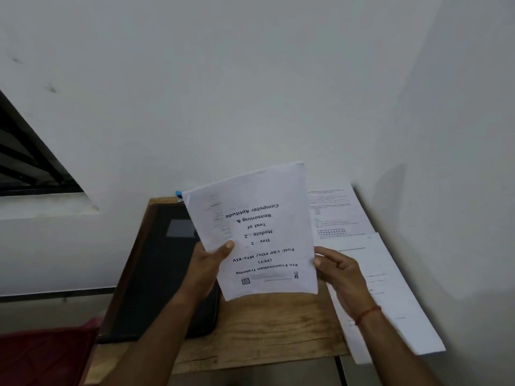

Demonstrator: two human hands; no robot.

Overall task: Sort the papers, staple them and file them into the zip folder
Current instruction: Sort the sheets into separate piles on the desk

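Two hands [207, 263] [340, 271], one paper bundle [259, 227], two loose sheets [338, 211] [395, 296], one black folder [156, 274].

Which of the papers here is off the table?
The title-page bundle, printed upside down to the camera, held up by the left hand and right hand. The other sheets lie flat on the right of the table.

The table [267, 330] is closed at the back by the wall [250, 93] and on the right by a side wall [473, 190]. Its left part is covered by the zip folder [156, 274], its right part by loose sheets [390, 288]. A bare strip of wood is left free between them. Above that strip, room is taken by the raised stack of papers [259, 227], gripped by the left hand [207, 263] and right hand [340, 271]
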